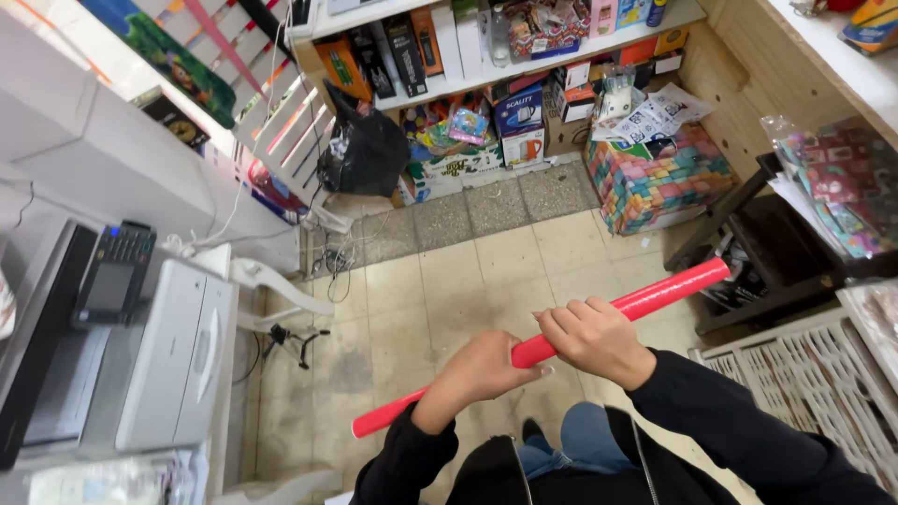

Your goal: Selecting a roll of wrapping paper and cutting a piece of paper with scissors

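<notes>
Tiled shop floor (468, 271) below, I grip the red roll (655, 295) with both hands, left (486, 369) and right (594, 337) fingers closed tight; keeping it level seems best.

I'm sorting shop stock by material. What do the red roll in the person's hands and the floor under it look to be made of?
The red roll looks like glossy paper or plastic film wound into a tube: it shows a light sheen and an open round end, though which of the two is unclear. Both hands, left hand and right hand, grip it. The floor looks like matte beige ceramic tile, with visible grout lines.
</notes>
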